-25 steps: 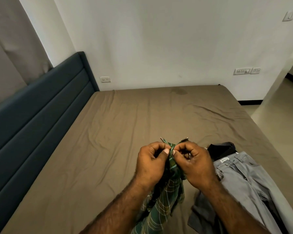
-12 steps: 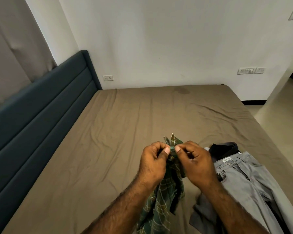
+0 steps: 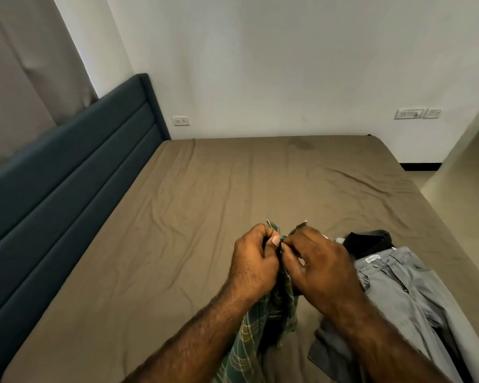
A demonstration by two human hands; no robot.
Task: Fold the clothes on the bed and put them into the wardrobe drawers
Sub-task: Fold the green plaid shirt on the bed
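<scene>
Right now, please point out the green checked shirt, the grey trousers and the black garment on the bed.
green checked shirt [image 3: 249,335]: head view, on the cloth hanging below the hands.
grey trousers [image 3: 398,283]: head view, on the front near the fly.
black garment [image 3: 368,241]: head view, on its middle, beyond the trousers.

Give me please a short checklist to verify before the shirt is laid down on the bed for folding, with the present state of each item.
1. Both hands hold the green plaid shirt: ok. The left hand and the right hand pinch it near the collar.
2. Shirt is buttoned at the top: cannot tell, the fingers cover that spot.
3. Free place on the bed sheet in front of the hands: ok.
4. Shirt hangs free of the grey trousers: ok, they lie apart to the right.
5. Sheet is smooth: not ok, it is wrinkled.
</scene>
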